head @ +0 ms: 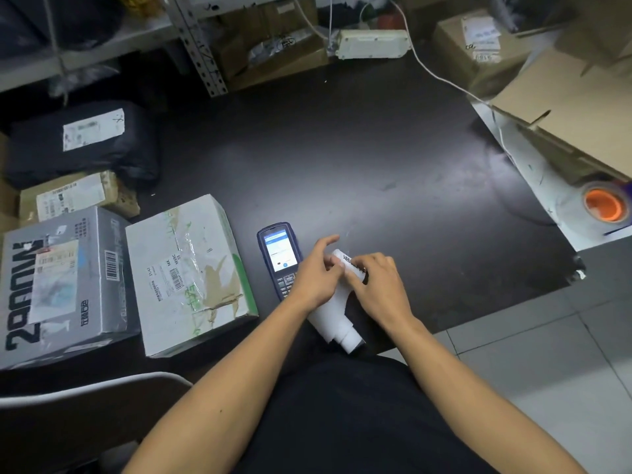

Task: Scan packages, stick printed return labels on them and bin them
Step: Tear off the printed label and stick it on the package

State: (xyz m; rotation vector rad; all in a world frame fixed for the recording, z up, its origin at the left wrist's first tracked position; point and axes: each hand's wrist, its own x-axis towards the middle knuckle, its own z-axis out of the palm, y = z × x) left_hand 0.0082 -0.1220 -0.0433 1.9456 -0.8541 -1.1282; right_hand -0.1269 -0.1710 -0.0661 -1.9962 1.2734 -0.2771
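A strip of white printed labels [331, 311] lies on the dark table [359, 159] near its front edge, ending in a small roll [352, 341] toward me. My left hand [316, 273] and my right hand [378, 283] meet over the strip's far end, and their fingertips pinch a label with black print [352, 263]. A blue handheld scanner [280, 258] with a lit screen lies just left of my left hand. A white-and-green box [191, 275] with a barcode label sits further left.
A grey box [61, 285], a brown parcel [75, 200] and a black bagged parcel [82, 142] lie at the left. An open cardboard box [574, 107] and an orange-cored tape roll [603, 205] stand at the right. Shelving and a white device [372, 44] line the back.
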